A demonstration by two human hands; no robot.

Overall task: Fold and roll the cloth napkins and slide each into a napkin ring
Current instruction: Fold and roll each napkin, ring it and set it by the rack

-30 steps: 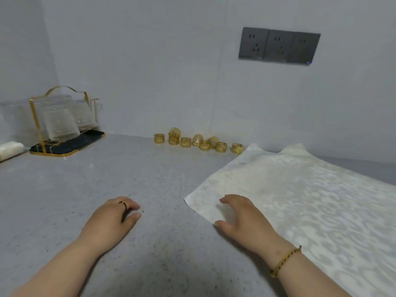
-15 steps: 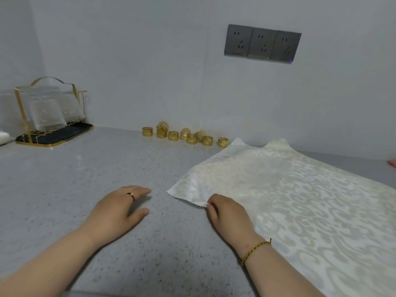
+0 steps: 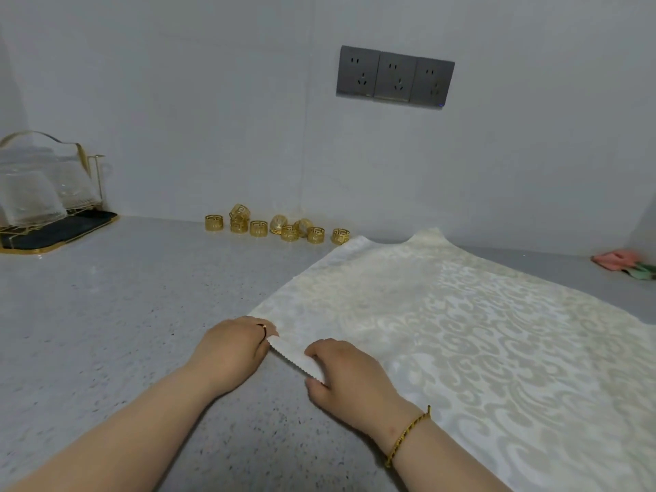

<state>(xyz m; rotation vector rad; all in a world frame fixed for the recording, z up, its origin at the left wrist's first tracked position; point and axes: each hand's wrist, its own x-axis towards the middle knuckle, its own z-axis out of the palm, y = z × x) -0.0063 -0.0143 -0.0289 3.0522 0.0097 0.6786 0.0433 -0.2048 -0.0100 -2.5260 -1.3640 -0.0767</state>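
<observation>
Grey counter (image 3: 106, 314) — the left hand (image 3: 230, 349), idle a moment ago, now joins the right hand (image 3: 348, 378) pinching the napkin (image 3: 461, 332) by its near corner, centre frame — folding likely starts; rings (image 3: 280, 229) untouched

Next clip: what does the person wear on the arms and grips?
No sleeves show. The left grip has a thin ring on one finger. The right wrist carries a braided gold-and-dark bracelet; no ring shows on the right grip.
</observation>
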